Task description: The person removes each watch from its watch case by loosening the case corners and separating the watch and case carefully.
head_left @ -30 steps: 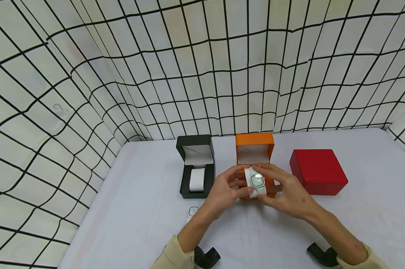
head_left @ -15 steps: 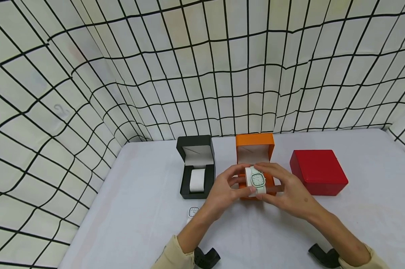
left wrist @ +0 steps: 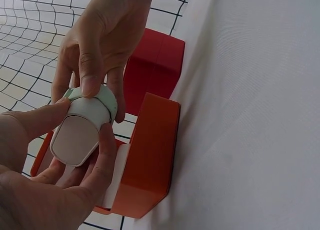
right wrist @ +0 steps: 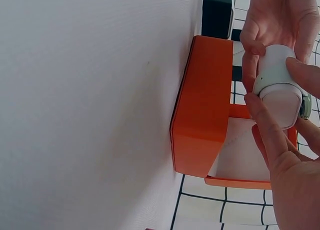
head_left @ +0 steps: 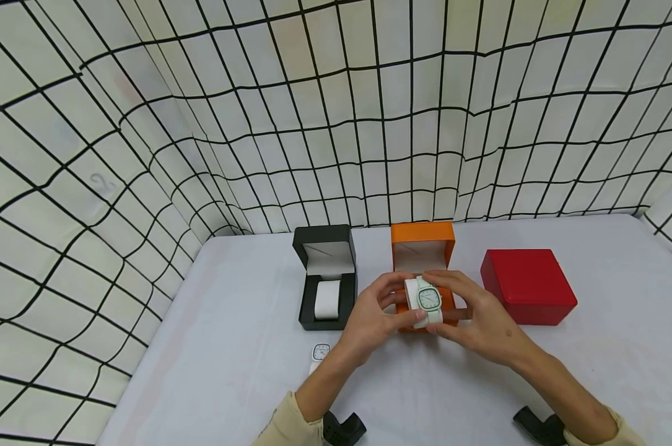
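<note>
While the left hand [head_left: 373,317] grips a white rounded cushion [left wrist: 75,139], the right hand [head_left: 483,322] holds its pale-green square-faced watch [head_left: 429,298].

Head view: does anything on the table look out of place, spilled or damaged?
A second watch lies loose on the cloth by the left forearm, while the black box holds none. No spill or damage shows.

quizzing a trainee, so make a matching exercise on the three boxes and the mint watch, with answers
Column one
1. dark box
2. orange box
3. red box
4. mint watch

Column two
a. lid closed
b. around a held cushion
c. open, between the other two boxes
d. open, white cushion inside

Pairs: 1-d, 2-c, 3-a, 4-b
</note>
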The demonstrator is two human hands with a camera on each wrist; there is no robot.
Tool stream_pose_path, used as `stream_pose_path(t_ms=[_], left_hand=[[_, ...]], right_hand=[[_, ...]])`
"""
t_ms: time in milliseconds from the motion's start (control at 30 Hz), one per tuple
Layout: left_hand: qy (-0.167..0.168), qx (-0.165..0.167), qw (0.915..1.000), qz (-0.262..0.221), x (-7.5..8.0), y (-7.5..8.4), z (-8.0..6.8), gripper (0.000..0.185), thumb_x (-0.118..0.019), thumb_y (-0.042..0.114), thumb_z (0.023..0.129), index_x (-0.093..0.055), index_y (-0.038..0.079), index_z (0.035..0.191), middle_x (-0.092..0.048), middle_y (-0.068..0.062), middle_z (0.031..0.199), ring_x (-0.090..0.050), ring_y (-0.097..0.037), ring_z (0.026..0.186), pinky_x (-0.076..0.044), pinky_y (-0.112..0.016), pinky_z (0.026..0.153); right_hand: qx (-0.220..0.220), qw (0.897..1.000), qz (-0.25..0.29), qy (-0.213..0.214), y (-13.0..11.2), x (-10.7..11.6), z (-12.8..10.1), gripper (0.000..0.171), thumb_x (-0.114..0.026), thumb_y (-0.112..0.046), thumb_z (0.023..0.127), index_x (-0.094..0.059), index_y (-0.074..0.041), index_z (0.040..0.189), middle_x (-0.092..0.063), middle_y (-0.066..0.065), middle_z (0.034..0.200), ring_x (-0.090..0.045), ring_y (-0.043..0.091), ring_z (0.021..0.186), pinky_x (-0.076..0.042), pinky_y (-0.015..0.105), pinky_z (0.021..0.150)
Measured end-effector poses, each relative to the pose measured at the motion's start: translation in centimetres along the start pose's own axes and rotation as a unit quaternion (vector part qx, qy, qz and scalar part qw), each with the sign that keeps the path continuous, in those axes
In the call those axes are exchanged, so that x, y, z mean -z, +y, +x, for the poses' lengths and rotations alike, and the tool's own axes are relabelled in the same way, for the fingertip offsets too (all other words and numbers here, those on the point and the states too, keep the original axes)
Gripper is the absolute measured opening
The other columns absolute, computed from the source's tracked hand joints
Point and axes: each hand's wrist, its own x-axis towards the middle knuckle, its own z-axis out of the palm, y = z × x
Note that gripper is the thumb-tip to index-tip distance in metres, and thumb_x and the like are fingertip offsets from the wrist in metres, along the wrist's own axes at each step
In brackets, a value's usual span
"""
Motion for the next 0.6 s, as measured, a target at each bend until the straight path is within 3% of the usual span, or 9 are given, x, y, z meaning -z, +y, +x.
stream_pose_path(t_ms=[600], left_hand=[[-0.007, 0.001, 1.0, -0.001, -0.25, 0.22, 0.09, 0.058, -0.082, 0.012, 0.089, -0.063, 0.03, 0.14, -0.059, -0.002, 0.137, -0.068, -0.019, 0.115, -0.058, -0.021, 0.079]], right_hand=[[-0.001, 1.0, -0.009, 0.015, -0.08, -0.24, -0.23, 0.079, -0.09, -0.012, 0.081, -0.054, -0.02, 0.15, -0.053, 0.008, 0.15, -0.051, 0.03, 0.133, -0.065, 0.04, 0.084]])
